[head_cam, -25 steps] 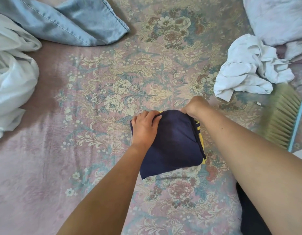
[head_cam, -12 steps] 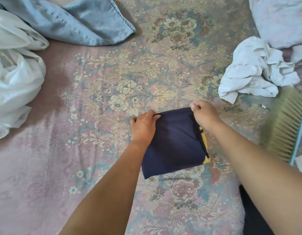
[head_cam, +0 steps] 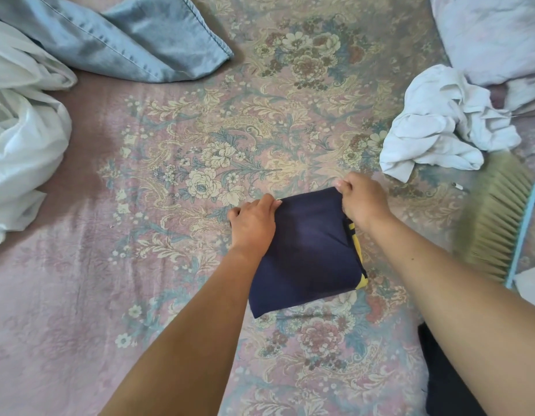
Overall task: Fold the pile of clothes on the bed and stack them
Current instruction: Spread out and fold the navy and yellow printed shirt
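A folded navy garment [head_cam: 305,250] with a yellow trim along its right edge lies in the middle of the floral bed cover [head_cam: 176,181]. My left hand [head_cam: 252,223] grips its far left corner, fingers curled over the fold. My right hand [head_cam: 362,202] pinches the far right corner. A crumpled white garment [head_cam: 434,127] lies to the right beyond the hands. Pale blue denim [head_cam: 116,37] lies at the top left.
A bunched white sheer cloth [head_cam: 23,139] fills the left edge. A hand brush with tan bristles and a light blue back [head_cam: 500,217] lies at the right. More white fabric [head_cam: 494,34] sits at the top right. A dark item [head_cam: 446,373] shows at the bottom right.
Both hands have slid with the navy garment slightly toward me and to the right. The right hand shifted its hold from a fist on the far edge to a pinch at the corner.
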`<move>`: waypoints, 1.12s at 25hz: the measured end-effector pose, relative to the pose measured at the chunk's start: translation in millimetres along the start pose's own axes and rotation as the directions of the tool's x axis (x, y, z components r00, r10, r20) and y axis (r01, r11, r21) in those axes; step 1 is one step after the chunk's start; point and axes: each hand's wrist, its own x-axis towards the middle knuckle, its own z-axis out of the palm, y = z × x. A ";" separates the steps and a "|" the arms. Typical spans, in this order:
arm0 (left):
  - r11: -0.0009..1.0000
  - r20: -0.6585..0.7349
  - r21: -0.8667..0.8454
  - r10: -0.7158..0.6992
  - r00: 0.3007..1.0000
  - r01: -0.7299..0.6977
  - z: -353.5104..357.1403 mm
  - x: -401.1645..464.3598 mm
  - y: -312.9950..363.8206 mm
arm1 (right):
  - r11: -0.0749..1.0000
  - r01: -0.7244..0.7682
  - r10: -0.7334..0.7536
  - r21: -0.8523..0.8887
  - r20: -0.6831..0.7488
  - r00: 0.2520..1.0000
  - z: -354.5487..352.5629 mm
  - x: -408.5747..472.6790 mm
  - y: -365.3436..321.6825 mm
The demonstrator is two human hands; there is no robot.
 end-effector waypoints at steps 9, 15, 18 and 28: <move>0.886 0.158 -0.433 0.259 0.953 -0.169 -4.3 44.2 66.6 | 0.839 -0.278 0.306 0.467 0.015 0.952 24.5 -141.6 59.4; 0.931 0.245 0.034 0.345 0.906 -0.364 -12.1 59.5 90.0 | 0.838 -0.285 0.322 0.465 0.002 0.947 36.3 -149.8 52.1; 0.910 0.199 0.247 0.290 0.936 -0.334 -13.0 66.1 91.8 | 0.830 -0.276 0.362 0.484 -0.092 0.928 38.2 -161.2 59.8; 0.912 0.041 0.169 0.373 0.927 -0.375 -5.9 48.4 87.6 | 0.960 -0.157 0.190 0.231 -0.128 0.973 52.2 -158.4 76.8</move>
